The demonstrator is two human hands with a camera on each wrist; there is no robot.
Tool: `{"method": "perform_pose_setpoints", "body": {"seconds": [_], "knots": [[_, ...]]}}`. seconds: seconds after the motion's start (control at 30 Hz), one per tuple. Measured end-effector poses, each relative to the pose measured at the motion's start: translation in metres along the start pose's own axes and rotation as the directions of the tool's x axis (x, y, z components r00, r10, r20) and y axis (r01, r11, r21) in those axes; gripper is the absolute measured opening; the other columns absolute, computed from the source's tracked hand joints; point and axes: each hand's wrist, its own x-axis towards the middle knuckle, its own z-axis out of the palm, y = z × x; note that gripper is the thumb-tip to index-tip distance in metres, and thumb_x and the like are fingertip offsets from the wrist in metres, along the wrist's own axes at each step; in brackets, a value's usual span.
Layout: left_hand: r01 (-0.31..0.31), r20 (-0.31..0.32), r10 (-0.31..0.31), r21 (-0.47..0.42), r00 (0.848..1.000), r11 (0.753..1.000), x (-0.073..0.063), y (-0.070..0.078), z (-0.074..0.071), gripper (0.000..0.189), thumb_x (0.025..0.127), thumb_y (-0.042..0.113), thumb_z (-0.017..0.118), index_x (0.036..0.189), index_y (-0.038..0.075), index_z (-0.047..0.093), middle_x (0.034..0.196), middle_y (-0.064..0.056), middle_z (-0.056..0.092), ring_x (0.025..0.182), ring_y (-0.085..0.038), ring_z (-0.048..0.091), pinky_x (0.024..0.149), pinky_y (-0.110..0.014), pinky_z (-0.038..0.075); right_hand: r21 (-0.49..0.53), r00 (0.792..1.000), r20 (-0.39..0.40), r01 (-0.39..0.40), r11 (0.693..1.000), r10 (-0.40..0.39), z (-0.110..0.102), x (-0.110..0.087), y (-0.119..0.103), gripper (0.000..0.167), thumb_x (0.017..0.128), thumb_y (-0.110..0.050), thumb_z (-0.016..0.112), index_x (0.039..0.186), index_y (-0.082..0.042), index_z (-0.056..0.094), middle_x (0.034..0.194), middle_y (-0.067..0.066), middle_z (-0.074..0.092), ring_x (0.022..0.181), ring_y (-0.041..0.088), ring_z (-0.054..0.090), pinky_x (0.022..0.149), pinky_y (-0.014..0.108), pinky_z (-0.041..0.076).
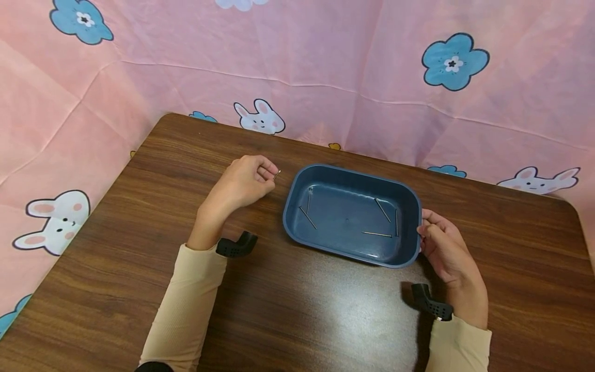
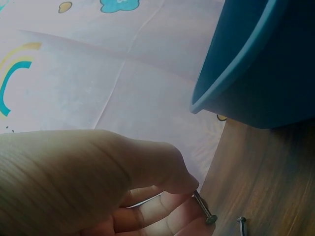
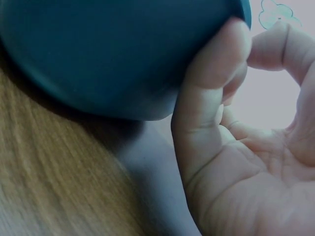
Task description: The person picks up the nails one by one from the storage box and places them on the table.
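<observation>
Near the middle of the wooden table [image 1: 288, 315], as the head view has it, is a dark blue tub [image 1: 341, 212] with rounded corners. Five nails lie scattered on its floor: a pair of nails [image 1: 309, 201] towards nine o'clock, and three more nails [image 1: 396, 223] between three and four o'clock. Just outside the tub, between nine and ten o'clock, the left hand [image 1: 246, 183] pinches a single nail [image 2: 203, 205] between thumb and fingers, head end sticking out, apart from the rim. At five o'clock in the left wrist view, a further nail [image 2: 242, 226] shows against the wood, partly cut off by the frame; whether it touches the hand I cannot tell. Between three and four o'clock of the tub, the right hand [image 1: 448, 248] grips its short end, thumb against the wall. Black wrist cameras sit at eight o'clock [image 1: 237, 244] and nearly five o'clock [image 1: 432, 302], beside beige sleeves [image 1: 190, 299]. Beyond the table, at twelve o'clock, hangs a pink cloth [image 1: 325, 67] with rabbits and blue flowers.
</observation>
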Motion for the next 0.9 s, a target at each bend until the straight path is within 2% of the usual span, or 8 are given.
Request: {"method": "perform_pose_setpoints", "body": {"seconds": [0.47, 0.9], "knots": [[0.018, -0.002, -0.018, 0.010, 1.000, 1.000, 0.0023, -0.0051, 0.0014, 0.029, 0.093, 0.009, 0.061, 0.120, 0.005, 0.072, 0.112, -0.013, 0.074, 0.103, -0.028, 0.068, 0.091, -0.041, 0.054, 0.010, 1.000, 0.020, 0.020, 1.000, -0.020, -0.0007, -0.0002, 0.0018, 0.037, 0.103, 0.006, 0.035, 0.115, -0.010, 0.065, 0.088, -0.006, 0.069, 0.068, 0.005, 0.063, 0.059, 0.019, 0.053], [0.033, -0.002, -0.033, 0.027, 0.999, 0.999, 0.0030, -0.0059, 0.0021, 0.028, 0.094, 0.010, 0.062, 0.120, 0.006, 0.072, 0.114, -0.014, 0.074, 0.106, -0.029, 0.067, 0.096, -0.044, 0.053, 0.013, 1.000, 0.006, 0.009, 1.000, -0.009, -0.0013, -0.0007, 0.0015, 0.036, 0.104, 0.005, 0.036, 0.114, -0.010, 0.066, 0.086, -0.006, 0.069, 0.069, 0.006, 0.062, 0.060, 0.019, 0.052]]}}
